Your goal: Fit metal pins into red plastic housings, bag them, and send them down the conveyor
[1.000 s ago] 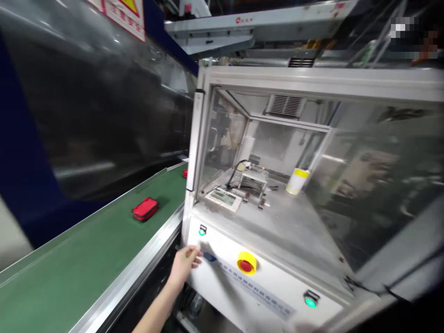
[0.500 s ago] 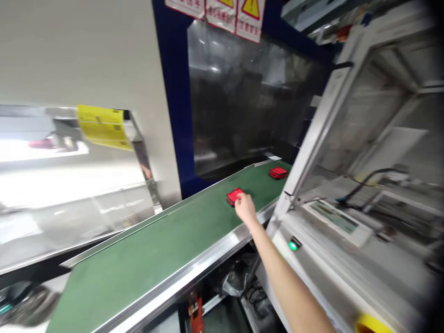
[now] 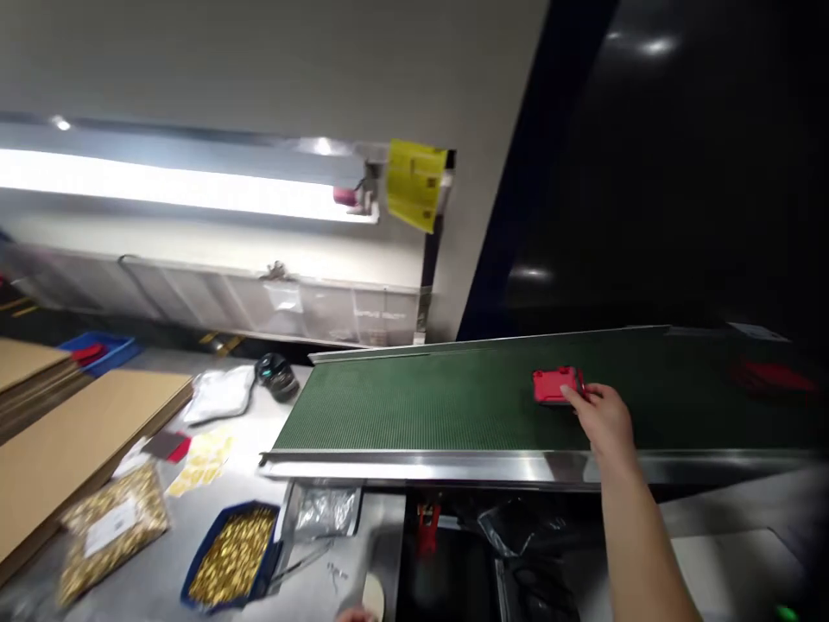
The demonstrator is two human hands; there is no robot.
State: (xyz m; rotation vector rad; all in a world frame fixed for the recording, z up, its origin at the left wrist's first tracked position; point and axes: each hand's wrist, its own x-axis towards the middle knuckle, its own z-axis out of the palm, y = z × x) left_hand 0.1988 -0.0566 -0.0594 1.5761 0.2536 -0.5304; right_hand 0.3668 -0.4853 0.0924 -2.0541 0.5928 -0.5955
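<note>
My right hand (image 3: 605,419) grips a red plastic part (image 3: 550,386) at its right edge, thumb on top and the other fingers partly hidden behind it. The part is a flat, squarish red piece with dark edging below, over the green conveyor belt (image 3: 401,402); whether it still touches the belt I cannot tell. Farther right on the belt lies another red part (image 3: 774,377), dim and blurred. Of my left hand (image 3: 356,615) only a bit shows at the bottom edge, close to a round beige object (image 3: 374,596); its fingers are mostly out of view.
On the left worktop are a blue tray of brass-coloured small pieces (image 3: 237,553), a bag of similar pieces (image 3: 117,527), cardboard sheets (image 3: 97,432), yellow stickers (image 3: 202,458) and tweezers (image 3: 301,563). A metal rail (image 3: 453,466) edges the belt. Below hangs an orange-red tool (image 3: 427,529).
The view has swung left, bringing the worktop into sight. My right hand, earlier at the red part on the belt, now has it between thumb and fingers. A bit of my left hand has appeared.
</note>
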